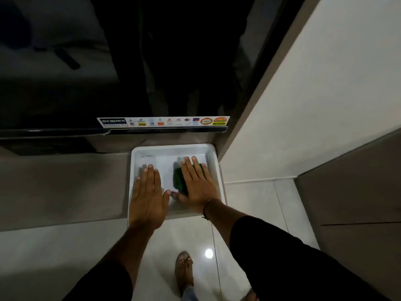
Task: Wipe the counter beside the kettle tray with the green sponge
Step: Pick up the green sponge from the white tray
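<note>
A white rectangular tray (173, 148) sits on the grey counter (65, 187) against the right wall. Inside it, on the right half, lies the green sponge (179, 178). My right hand (196, 183) lies flat on top of the sponge with fingers straight, covering most of it. My left hand (148, 196) lies flat, fingers together, over the tray's left part and its front left rim, holding nothing. No kettle is visible in the tray.
A dark glossy television screen (108, 72) with a sticker strip (162, 122) stands just behind the tray. A white wall (303, 105) borders the tray on the right. Glossy floor tiles (195, 240) and my foot (184, 270) lie below the counter edge.
</note>
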`<state>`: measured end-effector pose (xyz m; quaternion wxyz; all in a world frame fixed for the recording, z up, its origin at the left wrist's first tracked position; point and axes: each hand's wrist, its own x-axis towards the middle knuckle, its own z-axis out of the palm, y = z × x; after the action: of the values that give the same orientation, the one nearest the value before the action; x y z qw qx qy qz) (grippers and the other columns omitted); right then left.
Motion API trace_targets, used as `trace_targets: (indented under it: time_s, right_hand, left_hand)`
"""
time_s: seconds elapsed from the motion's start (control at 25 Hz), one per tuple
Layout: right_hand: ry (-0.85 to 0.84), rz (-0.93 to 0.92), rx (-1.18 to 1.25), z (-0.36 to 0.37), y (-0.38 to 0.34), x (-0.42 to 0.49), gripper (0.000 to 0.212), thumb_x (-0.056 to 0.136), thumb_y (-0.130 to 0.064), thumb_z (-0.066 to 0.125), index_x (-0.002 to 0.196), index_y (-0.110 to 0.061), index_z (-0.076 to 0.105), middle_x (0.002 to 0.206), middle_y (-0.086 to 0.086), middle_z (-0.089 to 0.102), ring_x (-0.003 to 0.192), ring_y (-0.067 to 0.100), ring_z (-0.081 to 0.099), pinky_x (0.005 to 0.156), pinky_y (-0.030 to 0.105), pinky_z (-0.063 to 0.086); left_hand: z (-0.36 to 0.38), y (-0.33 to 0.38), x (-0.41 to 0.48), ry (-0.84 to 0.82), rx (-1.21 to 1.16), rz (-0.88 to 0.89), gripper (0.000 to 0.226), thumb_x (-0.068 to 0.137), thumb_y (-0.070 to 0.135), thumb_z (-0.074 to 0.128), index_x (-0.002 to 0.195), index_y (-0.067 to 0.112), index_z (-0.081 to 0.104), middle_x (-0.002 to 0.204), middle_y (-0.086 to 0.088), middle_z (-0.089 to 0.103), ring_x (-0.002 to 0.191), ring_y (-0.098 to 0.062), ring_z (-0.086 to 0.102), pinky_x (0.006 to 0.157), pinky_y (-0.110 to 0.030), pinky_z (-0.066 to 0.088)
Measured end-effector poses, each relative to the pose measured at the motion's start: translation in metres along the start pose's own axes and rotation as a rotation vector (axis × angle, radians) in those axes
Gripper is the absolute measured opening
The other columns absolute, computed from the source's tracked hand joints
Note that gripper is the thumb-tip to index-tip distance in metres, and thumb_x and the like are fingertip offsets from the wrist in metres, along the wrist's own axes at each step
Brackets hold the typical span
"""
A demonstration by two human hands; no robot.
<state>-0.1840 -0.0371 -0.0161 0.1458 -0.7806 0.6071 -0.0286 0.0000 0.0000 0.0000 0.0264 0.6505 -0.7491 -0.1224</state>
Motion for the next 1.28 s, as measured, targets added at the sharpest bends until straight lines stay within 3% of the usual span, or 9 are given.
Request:
trace_targets:
  time_s: [0.12, 0.24, 0.48, 0.6, 0.72, 0.88, 0.96, 1.12, 1.28]
  right_hand:
    - [-0.129, -0.039, -0.094, 0.006, 0.007, 0.008, 0.116, 0.085, -0.075, 0.057, 0.165, -0.016, -0.003, 0.175, 0.006, -0.005, 0.160, 0.029, -0.011, 0.129, 0.055, 0.002]
    - [-0.159, -0.085, -0.133, 0.010, 0.016, 0.013, 0.113, 0.088, -0.067, 0.062, 0.165, -0.017, -0.003, 0.175, 0.007, -0.003, 0.160, 0.030, -0.010, 0.129, 0.057, 0.004]
    - [-0.153, -0.136, -0.172, 0.015, 0.021, 0.018, 0.094, 0.098, -0.063, 0.048, 0.165, -0.015, 0.002, 0.175, 0.009, 0.001, 0.160, 0.033, -0.007, 0.129, 0.054, 0.002]
    - [-0.144, -0.146, -0.158, 0.014, 0.023, 0.020, 0.078, 0.107, -0.040, 0.048, 0.165, -0.013, 0.005, 0.175, 0.010, 0.004, 0.160, 0.032, -0.006, 0.130, 0.052, 0.004]
    - [-0.089, -0.151, -0.106, 0.009, 0.021, 0.018, 0.074, 0.107, -0.026, 0.052, 0.165, -0.014, 0.008, 0.174, 0.008, 0.007, 0.160, 0.029, -0.003, 0.127, 0.042, -0.007]
    - [-0.004, -0.166, -0.017, -0.015, 0.016, 0.005, 0.082, 0.104, -0.022, 0.061, 0.165, -0.018, 0.007, 0.175, 0.005, 0.004, 0.154, 0.019, -0.015, 0.115, 0.030, -0.022]
    - [0.072, -0.177, 0.032, -0.036, 0.012, -0.006, 0.083, 0.101, -0.018, 0.064, 0.165, -0.017, 0.012, 0.174, 0.006, 0.010, 0.153, 0.019, -0.013, 0.117, 0.033, -0.016]
    - [0.230, -0.158, 0.127, -0.081, 0.019, -0.040, 0.078, 0.099, -0.012, 0.065, 0.163, -0.014, 0.022, 0.172, 0.010, 0.021, 0.156, 0.024, -0.001, 0.124, 0.043, 0.002]
    - [0.352, -0.037, 0.142, -0.117, 0.077, -0.099, 0.067, 0.103, -0.013, 0.051, 0.163, -0.015, 0.020, 0.173, 0.007, 0.019, 0.160, 0.027, 0.007, 0.128, 0.043, 0.009]
  left_hand:
    - [0.002, -0.003, 0.002, 0.018, -0.039, 0.024, 0.074, 0.106, 0.046, 0.023, 0.160, -0.003, 0.014, 0.172, -0.025, 0.005, 0.160, -0.036, 0.000, 0.129, -0.056, 0.017]
    - [0.006, -0.003, 0.004, 0.014, -0.058, 0.039, 0.074, 0.106, 0.048, 0.017, 0.161, -0.003, 0.014, 0.172, -0.025, 0.006, 0.160, -0.036, 0.001, 0.129, -0.056, 0.018]
    - [0.007, -0.005, 0.007, -0.021, -0.055, 0.064, 0.074, 0.107, 0.048, 0.020, 0.159, -0.003, 0.020, 0.170, -0.027, 0.014, 0.159, -0.039, 0.008, 0.128, -0.057, 0.020]
    - [0.004, -0.003, 0.009, -0.037, -0.029, 0.067, 0.074, 0.106, 0.048, 0.019, 0.159, -0.003, 0.020, 0.170, -0.027, 0.014, 0.159, -0.039, 0.009, 0.128, -0.057, 0.021]
    - [-0.003, -0.001, 0.007, -0.041, 0.009, 0.064, 0.078, 0.104, 0.051, 0.012, 0.161, -0.001, 0.013, 0.172, -0.024, 0.004, 0.160, -0.037, 0.001, 0.129, -0.056, 0.017]
    - [-0.020, 0.006, 0.007, -0.042, 0.054, 0.023, 0.083, 0.099, 0.058, 0.002, 0.162, 0.003, -0.002, 0.172, -0.019, -0.009, 0.160, -0.032, -0.009, 0.131, -0.050, 0.007]
    - [-0.033, 0.015, 0.006, -0.028, 0.069, 0.028, 0.081, 0.102, 0.056, 0.007, 0.162, 0.003, -0.004, 0.172, -0.019, -0.009, 0.160, -0.031, -0.009, 0.131, -0.050, 0.008]
    - [-0.052, 0.051, 0.004, 0.034, 0.033, 0.081, 0.071, 0.108, 0.046, 0.022, 0.161, 0.001, 0.012, 0.172, -0.020, 0.009, 0.160, -0.034, 0.007, 0.129, -0.056, 0.019]
    - [-0.057, 0.131, 0.007, 0.004, 0.069, 0.213, 0.086, 0.098, 0.060, 0.006, 0.162, 0.003, 0.012, 0.172, -0.017, 0.010, 0.159, -0.033, 0.009, 0.130, -0.051, 0.015]
